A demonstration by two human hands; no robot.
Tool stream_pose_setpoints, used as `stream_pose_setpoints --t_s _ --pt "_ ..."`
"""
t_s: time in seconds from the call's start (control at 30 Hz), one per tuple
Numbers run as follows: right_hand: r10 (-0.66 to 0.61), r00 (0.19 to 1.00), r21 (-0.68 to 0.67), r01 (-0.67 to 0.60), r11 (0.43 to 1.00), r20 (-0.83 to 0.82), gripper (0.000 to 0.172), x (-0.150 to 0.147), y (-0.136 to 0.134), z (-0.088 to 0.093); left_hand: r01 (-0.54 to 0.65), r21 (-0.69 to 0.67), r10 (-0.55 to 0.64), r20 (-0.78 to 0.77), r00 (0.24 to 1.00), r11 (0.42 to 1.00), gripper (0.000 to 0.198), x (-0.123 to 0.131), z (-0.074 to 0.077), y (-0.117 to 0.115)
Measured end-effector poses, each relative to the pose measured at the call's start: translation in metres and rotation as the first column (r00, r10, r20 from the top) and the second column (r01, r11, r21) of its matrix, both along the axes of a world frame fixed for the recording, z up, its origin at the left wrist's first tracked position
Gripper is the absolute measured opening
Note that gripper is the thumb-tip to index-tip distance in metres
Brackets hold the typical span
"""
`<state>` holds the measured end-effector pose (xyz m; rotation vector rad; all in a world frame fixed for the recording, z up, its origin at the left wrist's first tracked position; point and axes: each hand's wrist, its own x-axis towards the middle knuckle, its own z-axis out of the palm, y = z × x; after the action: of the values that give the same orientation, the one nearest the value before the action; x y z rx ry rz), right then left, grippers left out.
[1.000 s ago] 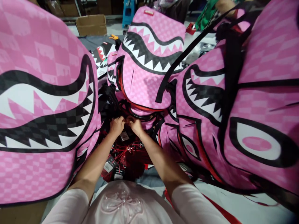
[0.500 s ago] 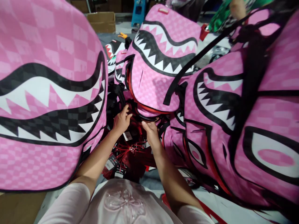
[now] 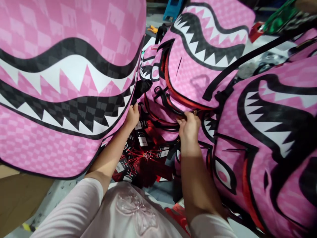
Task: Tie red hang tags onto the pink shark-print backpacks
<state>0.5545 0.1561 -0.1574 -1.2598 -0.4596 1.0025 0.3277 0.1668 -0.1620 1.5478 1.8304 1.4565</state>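
Observation:
My right hand (image 3: 189, 127) is closed on the lower front edge of a pink checkered backpack (image 3: 195, 81), beside its zipper. This backpack has a shark-mouth print, and red lining shows along its opened zipper. My left hand (image 3: 133, 115) is curled beside the right edge of a large pink shark-mouth backpack (image 3: 74, 82). What its fingers hold, if anything, is hidden. Between my forearms lies a bundle of dark red tags on red strings (image 3: 145, 155), with white labels showing.
More pink backpacks (image 3: 230, 142) crowd the right side, and a black strap (image 3: 245, 61) crosses above them. A cardboard box (image 3: 23, 195) stands at the lower left. At the back are a blue stool (image 3: 172, 10) and an orange-handled tool (image 3: 153, 29).
My right hand has moved up and right along the middle backpack's edge. My left hand has curled and come nearer the large left backpack. The view has shifted.

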Motion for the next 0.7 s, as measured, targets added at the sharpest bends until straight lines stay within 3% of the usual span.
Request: stream_pose_setpoints --t_s 0.17,0.4,0.57,0.7 --pt "0.094 0.994 -0.038 -0.092 0.995 0.053 0.021 0.01 0.008 -0.008 0.018 -0.011 -0.017 0.118 0.993 1.0 0.026 0.0 0.003 0.003" --pt "0.199 0.976 -0.088 -0.192 0.977 0.083 0.03 0.016 -0.012 -0.017 0.124 0.057 -0.136 0.34 0.931 0.991 0.041 -0.001 0.005 0.011" --pt "0.272 0.929 -0.124 -0.248 0.961 0.252 0.04 0.01 -0.055 -0.036 0.119 -0.042 -0.093 0.402 0.911 0.992 0.033 -0.003 0.003 0.014" --pt "0.281 0.853 -0.212 -0.205 0.955 0.44 0.047 0.015 -0.106 -0.068 0.123 0.025 -0.124 0.371 0.92 0.992 0.031 -0.004 0.001 0.019"
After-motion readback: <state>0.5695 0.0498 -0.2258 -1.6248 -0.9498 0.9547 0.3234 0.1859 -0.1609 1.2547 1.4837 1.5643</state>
